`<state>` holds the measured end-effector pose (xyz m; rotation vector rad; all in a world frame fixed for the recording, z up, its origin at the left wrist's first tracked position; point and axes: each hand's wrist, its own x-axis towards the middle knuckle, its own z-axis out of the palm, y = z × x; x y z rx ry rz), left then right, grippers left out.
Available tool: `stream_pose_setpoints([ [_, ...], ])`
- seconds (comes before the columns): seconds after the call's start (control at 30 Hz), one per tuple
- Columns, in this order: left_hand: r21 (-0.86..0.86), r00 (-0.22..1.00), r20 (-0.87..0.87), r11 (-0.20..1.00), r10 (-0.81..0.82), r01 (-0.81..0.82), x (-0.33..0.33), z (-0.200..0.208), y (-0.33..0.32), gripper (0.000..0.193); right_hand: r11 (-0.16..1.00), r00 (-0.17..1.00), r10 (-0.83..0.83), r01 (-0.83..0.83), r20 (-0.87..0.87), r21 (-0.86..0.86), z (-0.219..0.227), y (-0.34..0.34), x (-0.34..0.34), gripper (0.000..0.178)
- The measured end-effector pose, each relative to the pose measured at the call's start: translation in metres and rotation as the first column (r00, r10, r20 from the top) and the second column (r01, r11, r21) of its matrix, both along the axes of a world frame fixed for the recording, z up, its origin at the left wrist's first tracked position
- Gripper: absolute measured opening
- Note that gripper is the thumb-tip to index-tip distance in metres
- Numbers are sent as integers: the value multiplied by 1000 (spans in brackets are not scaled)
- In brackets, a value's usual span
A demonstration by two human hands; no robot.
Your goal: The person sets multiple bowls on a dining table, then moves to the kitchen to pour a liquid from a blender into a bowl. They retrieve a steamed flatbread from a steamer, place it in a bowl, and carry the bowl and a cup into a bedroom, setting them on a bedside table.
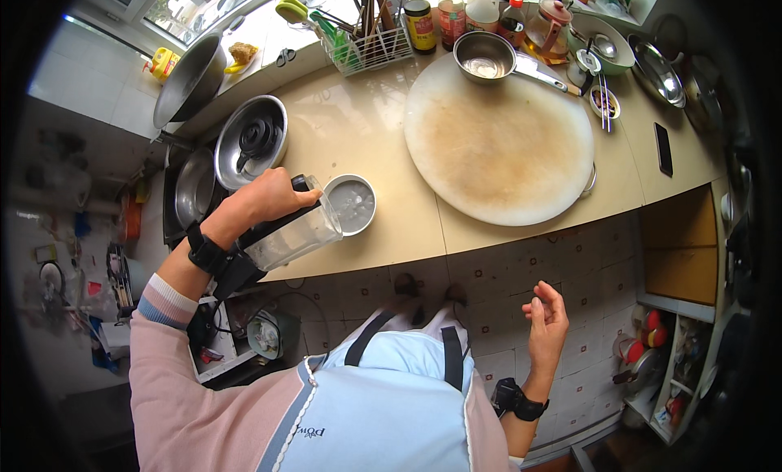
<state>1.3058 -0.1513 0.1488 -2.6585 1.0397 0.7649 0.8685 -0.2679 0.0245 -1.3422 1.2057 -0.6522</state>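
My left hand [273, 193] is closed around the black handle of a clear blender jar [297, 236]. The jar lies tipped over sideways near the counter's front edge, its black base toward my forearm. Its mouth is at the rim of a white bowl [374, 197], which holds a cloudy greyish liquid [352, 206]. Whether liquid is running out of the jar I cannot tell. Off to the right, my right hand [547, 321] hovers above the floor in front of the counter, fingers loosely bent and apart, with nothing in it.
A metal basin [277, 109] with a black lid-like part [257, 136] stands behind the jar. A round cutting board [505, 154] carries a small saucepan [484, 61] at its back edge. Bottles [419, 24], a utensil basket [371, 52] and a phone [663, 149] are farther along.
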Motion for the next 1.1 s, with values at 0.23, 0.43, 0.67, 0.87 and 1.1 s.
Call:
stream_pose_setpoints([
  [0.23,5,999,-17,999,48,-47,1,3,1,69,1000,1000,14,-14,4,-6,-1,-8,6,30],
  [0.43,49,999,-11,998,36,-35,-4,6,2,69,999,999,47,-47,21,5,-2,-12,11,30],
  [0.67,55,999,15,998,32,-33,-9,10,-2,68,998,997,63,-63,36,-9,-5,-13,10,30],
  [0.87,86,1000,29,996,2,-4,-12,8,-9,68,999,999,40,-41,31,25,-8,-13,5,30],
  [1.1,97,999,36,995,-16,12,-12,7,-10,68,999,999,31,-32,45,25,-9,-13,2,30],
])
